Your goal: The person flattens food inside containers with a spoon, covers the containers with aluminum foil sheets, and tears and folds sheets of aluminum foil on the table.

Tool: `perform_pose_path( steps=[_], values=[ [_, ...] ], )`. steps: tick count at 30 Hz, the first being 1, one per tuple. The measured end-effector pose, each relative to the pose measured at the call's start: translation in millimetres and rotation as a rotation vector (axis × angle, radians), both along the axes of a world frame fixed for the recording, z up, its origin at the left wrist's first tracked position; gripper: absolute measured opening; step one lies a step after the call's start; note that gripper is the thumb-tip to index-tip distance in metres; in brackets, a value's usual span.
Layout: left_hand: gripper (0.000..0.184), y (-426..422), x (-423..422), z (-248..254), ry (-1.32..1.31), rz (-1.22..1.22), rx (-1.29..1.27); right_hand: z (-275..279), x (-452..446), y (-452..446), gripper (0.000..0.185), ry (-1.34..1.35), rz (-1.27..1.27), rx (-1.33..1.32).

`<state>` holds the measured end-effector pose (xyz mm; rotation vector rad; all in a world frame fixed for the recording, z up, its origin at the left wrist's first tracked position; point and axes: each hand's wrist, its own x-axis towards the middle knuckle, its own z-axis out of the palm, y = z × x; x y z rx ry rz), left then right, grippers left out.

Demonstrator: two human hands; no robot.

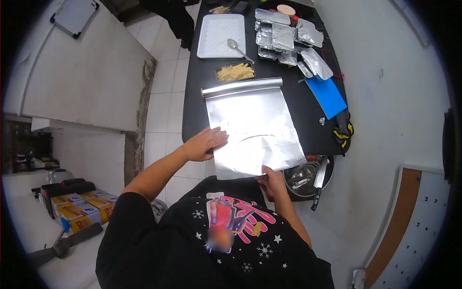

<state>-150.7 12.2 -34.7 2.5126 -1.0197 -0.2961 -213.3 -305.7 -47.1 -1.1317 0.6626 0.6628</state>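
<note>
A sheet of aluminum foil (pixel 252 113) runs toward me from its roll (pixel 243 87), which lies across the black table. My left hand (pixel 204 143) rests at the sheet's left edge, fingers stretched out and flat. With thumb on top, my right hand (pixel 272 184) pinches the near edge of the foil, which hangs past the table's front. The foil is slightly creased near its lower right corner. Just beyond the roll sits a small black container (pixel 236 72) filled with pale yellow strips of food. A metal spoon (pixel 233 44) leans on the white tray (pixel 204 36) behind it.
Several foil-covered containers (pixel 283 36) are piled at the table's far right. A blue sheet (pixel 327 96) and a black-and-yellow item (pixel 343 130) lie along the right edge. Below, a metal pot (pixel 308 178) holds utensils and a knife. Another person's dark-clothed leg (pixel 178 19) shows beyond the table.
</note>
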Motion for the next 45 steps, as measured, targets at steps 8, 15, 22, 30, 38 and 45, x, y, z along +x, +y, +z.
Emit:
perform_pose_path(
  steps=[8,15,22,30,38,45],
  values=[
    [0.057,1.3,-0.5,-38.2,-0.078,0.041,-0.181,-2.7,-13.7,-11.1,0.031,0.010,0.054,0.102],
    [0.044,7.9,-6.4,-25.8,0.196,0.084,-0.485,-11.9,-15.6,-82.9,0.066,-0.881,0.593,-1.059],
    [0.041,12.6,-11.3,-28.3,0.236,0.115,-0.400,14.5,129.5,-95.7,0.068,-1.400,0.577,-1.043],
    [0.035,4.4,-17.2,-0.3,0.280,0.176,-0.316,-22.8,197.5,-90.3,0.021,-1.487,1.057,-0.898],
    [0.037,18.5,-20.9,-34.9,0.648,0.793,-0.588,-25.6,184.5,-96.1,0.012,-0.836,0.766,-0.481],
    [0.025,5.7,-19.2,-27.0,0.805,0.975,-0.948,-25.1,198.4,-63.0,0.017,-0.567,0.599,-0.475]
  ],
)
